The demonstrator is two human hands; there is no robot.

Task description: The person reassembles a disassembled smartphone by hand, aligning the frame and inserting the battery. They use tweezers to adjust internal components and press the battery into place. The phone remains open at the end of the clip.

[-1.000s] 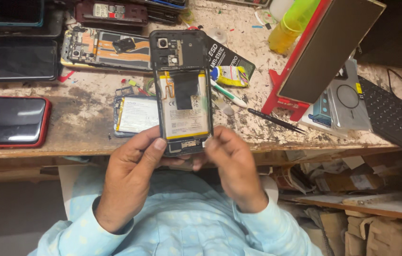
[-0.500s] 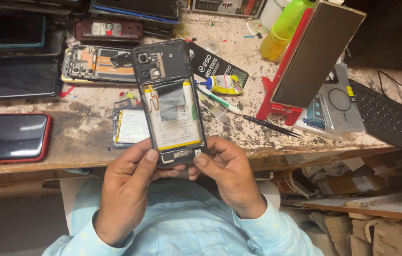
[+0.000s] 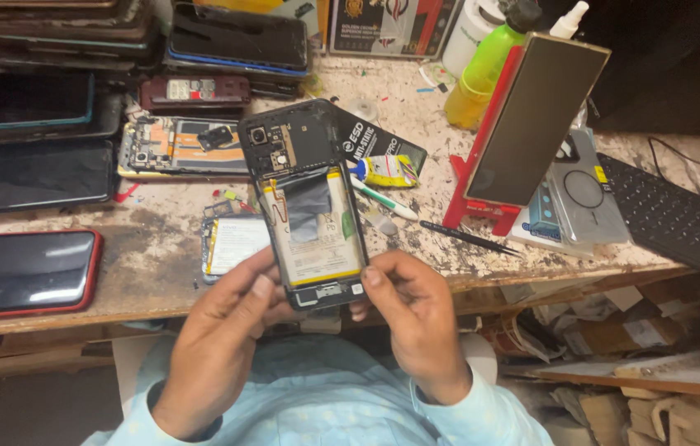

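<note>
Both hands on the opened phone (image 3: 308,206), held upright just over the near edge of the workbench (image 3: 160,272). Left hand (image 3: 218,347) grips the lower left side, thumb on the frame edge; right hand (image 3: 416,322) grips the lower right corner, thumb against the bottom right of the frame. Both closed firmly around the phone, nothing else in either.

State of work, judging by what shows: back cover is off, battery (image 3: 317,227) sits in place with a dark strip of tape across its upper half, camera board exposed at the top. No cover back on, no tool in hand, so it looks mid-job, internals open.

Around it: loose battery (image 3: 234,245) on the bench just left of the phone, near the near edge. Another stripped phone (image 3: 180,147) further back on the left. Red-edged phone (image 3: 23,272) at the near left. Tweezers (image 3: 469,237) and a glue tube (image 3: 387,171) right of centre. Red stand (image 3: 482,206) holding a panel, keyboard (image 3: 680,219) at the right edge, green bottle (image 3: 482,74) at the far side.
</note>
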